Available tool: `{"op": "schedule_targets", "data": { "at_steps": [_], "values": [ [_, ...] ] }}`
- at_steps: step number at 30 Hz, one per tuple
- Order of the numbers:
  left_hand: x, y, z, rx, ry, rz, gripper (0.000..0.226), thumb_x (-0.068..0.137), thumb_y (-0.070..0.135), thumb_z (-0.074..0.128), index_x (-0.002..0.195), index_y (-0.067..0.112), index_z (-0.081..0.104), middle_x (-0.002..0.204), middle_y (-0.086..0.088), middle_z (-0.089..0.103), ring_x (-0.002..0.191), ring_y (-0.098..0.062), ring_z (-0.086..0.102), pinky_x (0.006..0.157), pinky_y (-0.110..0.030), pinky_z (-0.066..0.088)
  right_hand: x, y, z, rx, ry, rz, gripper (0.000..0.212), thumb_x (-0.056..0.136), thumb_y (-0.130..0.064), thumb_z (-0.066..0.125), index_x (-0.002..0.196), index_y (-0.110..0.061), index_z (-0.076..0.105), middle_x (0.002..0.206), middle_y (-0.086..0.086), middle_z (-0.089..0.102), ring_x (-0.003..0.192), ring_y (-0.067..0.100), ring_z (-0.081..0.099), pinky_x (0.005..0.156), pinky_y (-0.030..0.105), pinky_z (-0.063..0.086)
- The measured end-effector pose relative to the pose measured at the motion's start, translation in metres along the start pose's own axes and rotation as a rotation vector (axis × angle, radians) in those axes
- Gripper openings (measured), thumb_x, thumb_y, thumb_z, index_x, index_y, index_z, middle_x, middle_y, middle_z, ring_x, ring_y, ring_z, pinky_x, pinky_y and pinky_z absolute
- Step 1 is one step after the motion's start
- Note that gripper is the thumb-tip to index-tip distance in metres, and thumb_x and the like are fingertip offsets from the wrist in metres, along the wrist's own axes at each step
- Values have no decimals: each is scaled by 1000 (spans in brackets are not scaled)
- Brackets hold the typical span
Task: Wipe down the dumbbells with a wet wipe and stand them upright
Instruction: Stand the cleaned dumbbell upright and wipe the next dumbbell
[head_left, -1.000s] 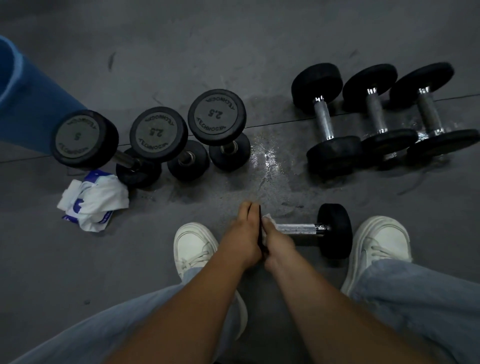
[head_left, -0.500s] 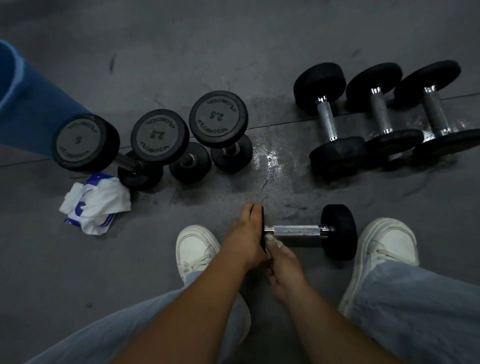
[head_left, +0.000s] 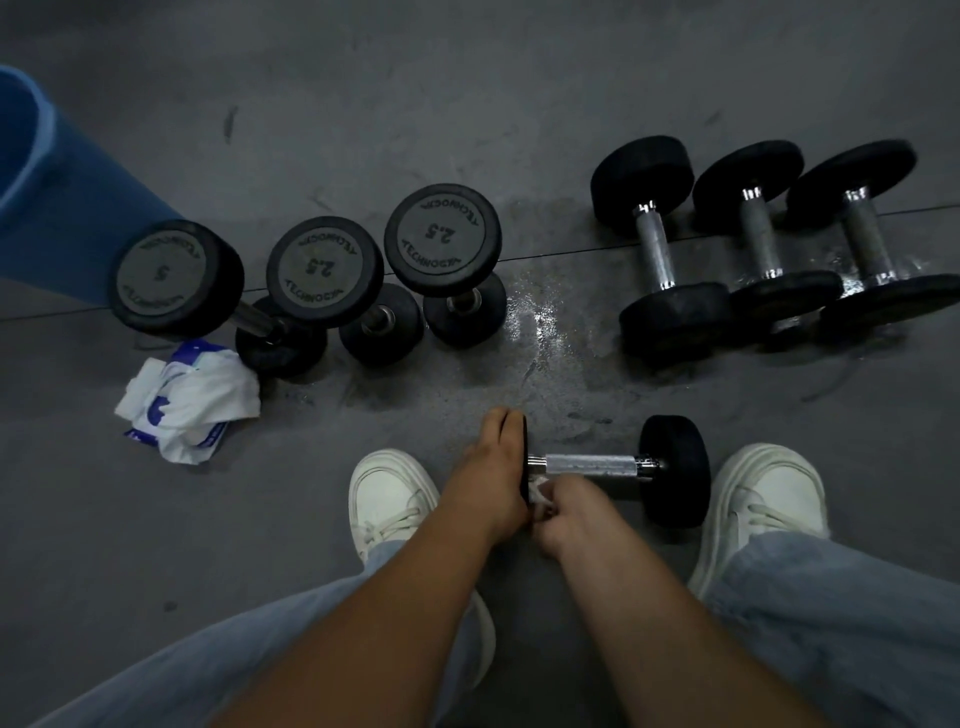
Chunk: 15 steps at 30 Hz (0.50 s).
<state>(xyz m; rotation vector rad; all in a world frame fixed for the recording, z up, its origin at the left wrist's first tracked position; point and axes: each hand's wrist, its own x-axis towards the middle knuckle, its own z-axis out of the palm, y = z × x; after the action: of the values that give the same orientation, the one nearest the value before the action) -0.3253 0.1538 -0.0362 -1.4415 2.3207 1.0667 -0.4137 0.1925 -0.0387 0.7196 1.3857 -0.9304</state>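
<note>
A small black dumbbell (head_left: 592, 465) lies on its side on the floor between my feet. My left hand (head_left: 493, 467) lies flat against the outer face of its left head, which it mostly hides. My right hand (head_left: 569, 512) grips a white wet wipe (head_left: 540, 493) against the near side of that head, below the chrome handle. Three dumbbells (head_left: 324, 270) stand upright at the left. Three more dumbbells (head_left: 657, 249) lie on their sides at the right.
A crumpled white and blue wipe packet (head_left: 187, 400) lies on the floor at the left. A blue bin (head_left: 47, 208) stands at the far left. The grey floor (head_left: 535, 322) shows a wet patch in the middle. My white shoes (head_left: 763, 493) flank the dumbbell.
My right hand has slid with the wipe from the handle down toward me, along the inner side of the left head. My left hand has stayed on that head.
</note>
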Motion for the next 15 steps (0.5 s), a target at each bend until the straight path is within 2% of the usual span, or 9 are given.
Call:
{"op": "schedule_targets", "data": {
  "at_steps": [1,2,5,8,9,12,15],
  "values": [
    [-1,0,1,-2,4,-2,98,76,32,76,152,17,16,157,-2,8,123,-36,50,103,-42,44,-1,-2,1,-12,20,19,32,96,7,31,72,-1,51,60,14,53,47,22,53,34,20,42],
    [-1,0,1,-8,4,-3,97,76,32,76,152,17,16,157,-1,8,122,-36,50,103,-42,44,0,-4,1,-4,34,29,30,96,6,31,73,-2,50,65,14,51,50,22,52,31,18,39],
    [2,1,-4,-10,-23,-5,97,75,31,77,150,16,17,155,0,8,120,-37,52,102,-44,45,-3,3,-2,34,27,17,24,95,4,37,85,-4,58,73,12,59,61,22,54,52,27,49],
    [3,3,-10,-15,-72,-16,102,74,32,79,151,14,15,156,-3,6,121,-38,50,103,-44,44,-6,10,-5,18,0,16,26,95,2,40,78,-8,58,48,6,61,48,19,58,43,21,46],
    [3,4,-12,-18,-84,-8,102,74,32,79,152,13,14,156,-3,7,122,-38,50,103,-44,44,-11,10,-6,4,-11,20,26,94,1,42,77,-11,58,47,3,60,48,16,57,43,19,42],
    [8,5,-19,-26,-116,-1,105,70,28,83,150,11,16,155,-7,10,122,-37,51,103,-42,45,-16,11,-10,-10,-53,-16,23,87,1,40,76,-14,54,63,2,53,55,13,43,51,22,29],
    [15,6,-26,-23,-157,-16,112,67,27,87,151,11,15,155,-8,11,124,-34,50,103,-35,44,-13,13,-18,-52,-81,-85,30,87,9,37,80,-13,57,67,3,53,57,11,40,50,20,25]
  ]
}}
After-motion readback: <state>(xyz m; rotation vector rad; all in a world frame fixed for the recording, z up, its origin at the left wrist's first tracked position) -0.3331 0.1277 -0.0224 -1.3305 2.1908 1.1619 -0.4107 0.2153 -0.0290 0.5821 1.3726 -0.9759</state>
